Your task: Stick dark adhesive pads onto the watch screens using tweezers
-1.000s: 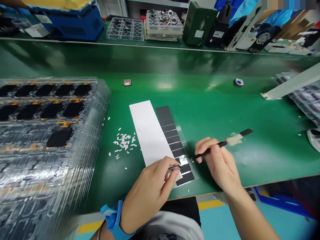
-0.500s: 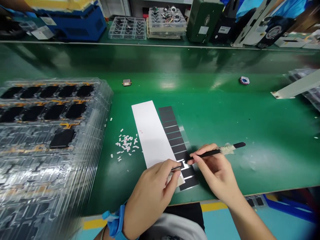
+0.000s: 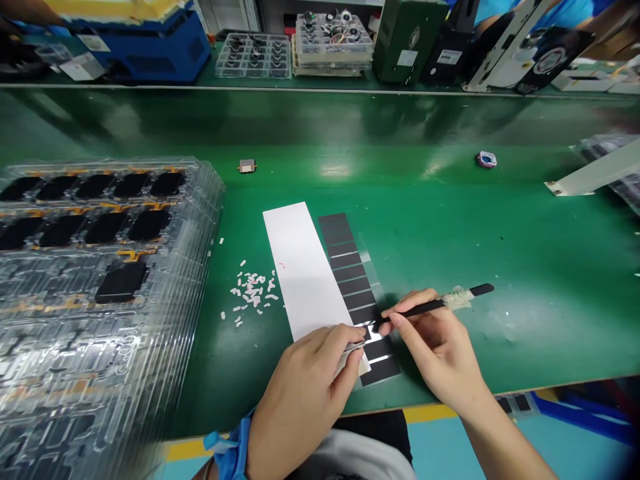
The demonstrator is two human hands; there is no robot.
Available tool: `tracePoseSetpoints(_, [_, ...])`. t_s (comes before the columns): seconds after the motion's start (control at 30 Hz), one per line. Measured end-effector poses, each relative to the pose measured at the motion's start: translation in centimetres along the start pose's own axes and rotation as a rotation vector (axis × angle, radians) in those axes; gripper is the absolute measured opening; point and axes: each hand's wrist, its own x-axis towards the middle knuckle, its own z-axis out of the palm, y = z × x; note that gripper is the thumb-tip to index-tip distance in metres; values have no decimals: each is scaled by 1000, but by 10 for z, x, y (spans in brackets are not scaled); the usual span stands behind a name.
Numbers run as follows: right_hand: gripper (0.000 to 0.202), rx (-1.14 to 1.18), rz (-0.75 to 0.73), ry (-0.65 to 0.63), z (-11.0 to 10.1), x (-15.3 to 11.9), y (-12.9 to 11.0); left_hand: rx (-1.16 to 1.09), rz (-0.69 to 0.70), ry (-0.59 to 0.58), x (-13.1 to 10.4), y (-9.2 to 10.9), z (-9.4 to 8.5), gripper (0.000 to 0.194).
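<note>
My left hand pinches a small thin flat piece with a silvery edge between thumb and forefinger; most of it is hidden by the fingers. It hovers over the lower end of a white paper strip. In my right hand are black tweezers with yellowish tape round the shank, held like a pen. Their tip points left, close to my left fingertips. Beneath both hands lies a clear strip of dark rectangular film pieces, partly under the white paper.
Stacked clear trays with black screen modules stand at left. Scattered white scraps lie beside the paper. Farther back are a small module and a small watch-like part. A shelf with boxes runs behind; a white bracket stands right.
The piece in my left hand has tilted slightly, showing more of its silvery edge. Both hands stay in nearly the same place, with the tweezer tip still close to the left fingertips.
</note>
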Motion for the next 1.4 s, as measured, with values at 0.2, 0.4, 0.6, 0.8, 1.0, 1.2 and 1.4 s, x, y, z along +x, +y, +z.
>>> tracePoseSetpoints(0.2, [5,8,13,20,-2,-1,-1,-37,-41,20,0,-1,2,17])
tracePoseSetpoints(0.4, [5,-13,-14,15,-1,-1,1,5,-27,30,1,0,2,14])
tracePoseSetpoints(0.6, [5,-10,-32,-8,0,0,1,52,65,10,2,1,3,17])
tracePoseSetpoints(0.8, [5,-19,-26,-10,0,-1,1,168,161,-24,2,0,4,18])
tracePoseSetpoints(1.0, [5,5,-15,51,-1,-2,1,268,218,-28,5,0,5,18])
tracePoseSetpoints(1.2, [5,33,-14,166,-2,-1,-6,123,162,92,0,2,4,18])
tracePoseSetpoints(1.4, [6,39,-5,299,-7,-3,-9,-39,35,255,-4,4,1,13])
